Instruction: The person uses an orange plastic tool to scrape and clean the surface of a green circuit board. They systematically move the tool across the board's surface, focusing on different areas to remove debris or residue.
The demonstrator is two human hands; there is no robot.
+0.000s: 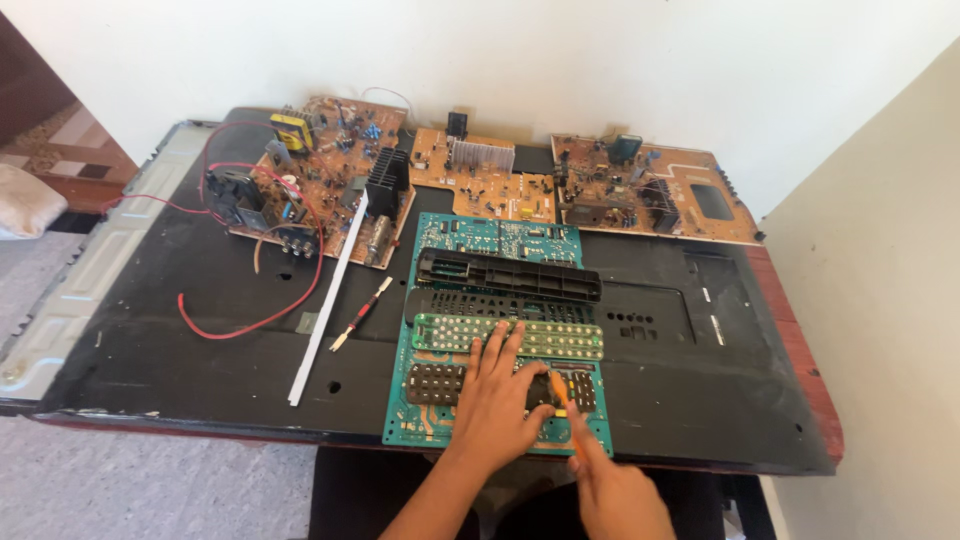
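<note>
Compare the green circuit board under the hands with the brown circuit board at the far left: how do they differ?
The green circuit board lies near the person, under remote-control parts and the left hand; the brown circuit board lies far away, untouched. The brown one carries tall components and red wires; the green one looks flatter. Both rest on the black panel.

- Left hand (497,395) lies flat, fingers spread, on the green board (497,340) at lower centre of the frame, over the dark keypad (440,384).
- Right hand (615,490), lower right of centre, holds an orange tool (562,400), tip at the keypad beside the left hand.
- Above the hands: a pale keypad (560,338), then two black remote shells (508,275).
- Three brown boards (480,175) line the top of the black bench (150,340).
- Red wire (250,325), white strip (328,300) and a small screwdriver (362,313) lie at left.
</note>
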